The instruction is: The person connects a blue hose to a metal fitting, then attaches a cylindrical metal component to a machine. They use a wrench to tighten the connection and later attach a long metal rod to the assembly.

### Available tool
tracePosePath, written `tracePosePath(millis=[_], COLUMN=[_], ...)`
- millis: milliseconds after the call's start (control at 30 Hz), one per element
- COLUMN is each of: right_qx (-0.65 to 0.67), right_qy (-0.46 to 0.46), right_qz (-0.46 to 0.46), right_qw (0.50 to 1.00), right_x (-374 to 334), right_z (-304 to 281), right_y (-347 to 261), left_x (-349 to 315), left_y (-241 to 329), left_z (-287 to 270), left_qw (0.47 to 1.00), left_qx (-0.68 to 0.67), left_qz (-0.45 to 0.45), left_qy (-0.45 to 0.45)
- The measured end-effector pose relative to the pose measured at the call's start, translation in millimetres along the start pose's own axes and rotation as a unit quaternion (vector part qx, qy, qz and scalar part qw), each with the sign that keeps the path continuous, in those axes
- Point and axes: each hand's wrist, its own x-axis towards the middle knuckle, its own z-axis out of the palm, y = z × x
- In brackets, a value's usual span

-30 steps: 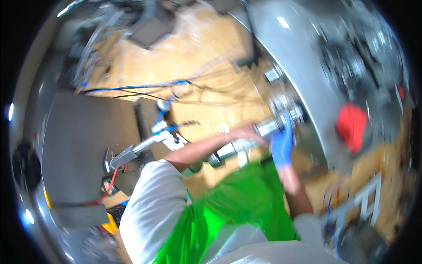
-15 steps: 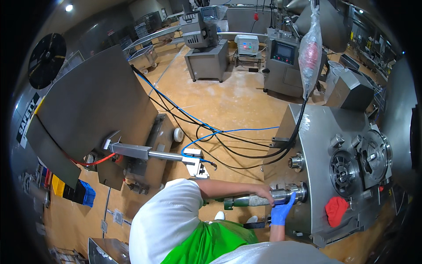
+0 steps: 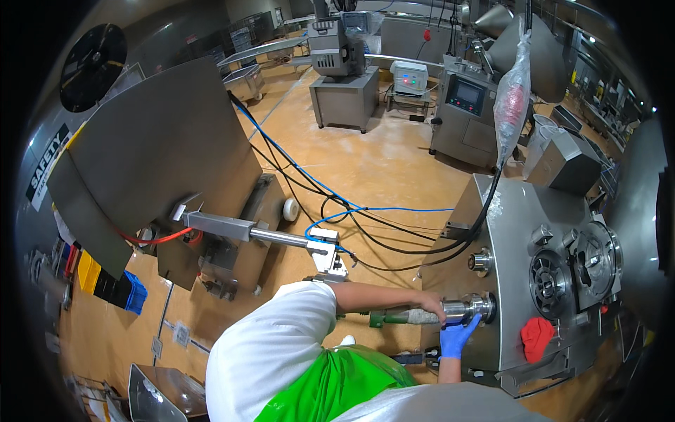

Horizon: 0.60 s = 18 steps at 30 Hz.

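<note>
A steel nozzle (image 3: 470, 307) sticks out sideways from the front of a stainless machine (image 3: 513, 232). A pale, wrinkled casing (image 3: 411, 316) covers the tube left of it, ending at a green fitting (image 3: 378, 320). My left hand (image 3: 432, 309), bare, is closed over the casing from above, right beside the nozzle's collar. My right hand (image 3: 457, 339), in a blue glove, reaches up from below, its fingers cupping the nozzle's collar. A white sleeve and a green apron (image 3: 330, 383) fill the lower edge.
A red cloth (image 3: 538, 336) hangs on the machine's front near round steel fittings (image 3: 548, 281). Blue and black hoses (image 3: 365, 211) trail over the tan floor. A grey hopper with a piston rod (image 3: 232, 228) stands at left. More steel machines (image 3: 344, 77) stand behind.
The view has swung from a blurred, tilted look to a steady one over the floor. Both hands have stayed at the nozzle on the machine's front.
</note>
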Motion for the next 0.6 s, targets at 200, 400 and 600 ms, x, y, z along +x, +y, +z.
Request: tracePosePath(millis=[200,400,600], right_qx=[-0.052,-0.457,-0.59], right_qy=[-0.096,-0.186,-0.314], right_qz=[0.177,0.207,0.009], right_qw=[0.978,0.845,0.744], right_x=[-24,-80,-40], right_z=[-17,83,149], right_y=[-34,-83,-66], left_x=[-14,-84,-123], left_y=[30,57,46], left_z=[-7,27,99], left_qw=[0.998,0.867,0.877], left_qx=[0.056,0.125,-0.156], left_qz=[-0.008,0.217,0.138], left_qy=[0.014,0.43,0.432])
